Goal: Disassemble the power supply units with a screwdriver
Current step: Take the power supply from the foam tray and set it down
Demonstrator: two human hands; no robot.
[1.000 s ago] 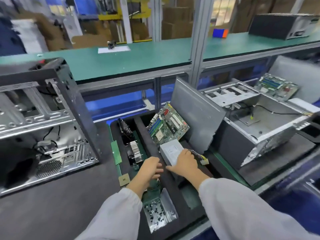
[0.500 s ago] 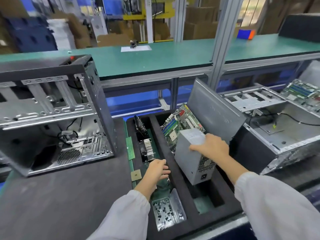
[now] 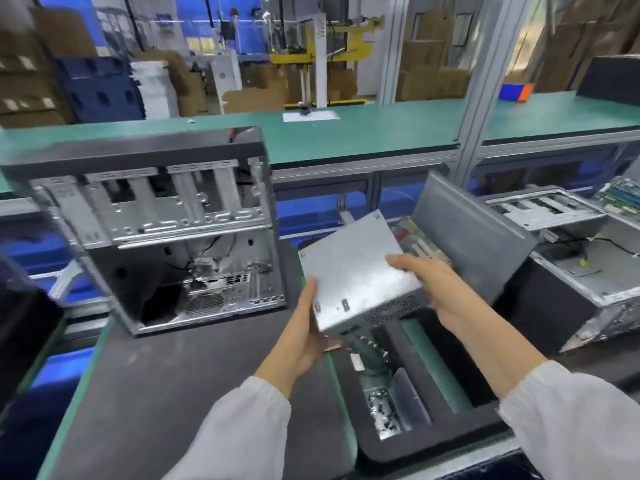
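Gripping power supply unit (image 3: 353, 271), both hands (image 3: 367, 317)

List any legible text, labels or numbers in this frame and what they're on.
None can be read.
Power supply unit, held by left hand and right hand: bare metal face toward the camera, no label showing.
Open computer case: stamped marks on its drive bay, too blurred to read.
White sheet on the green bench: nothing readable.
Cardboard boxes behind: pale labels, too small and blurred.
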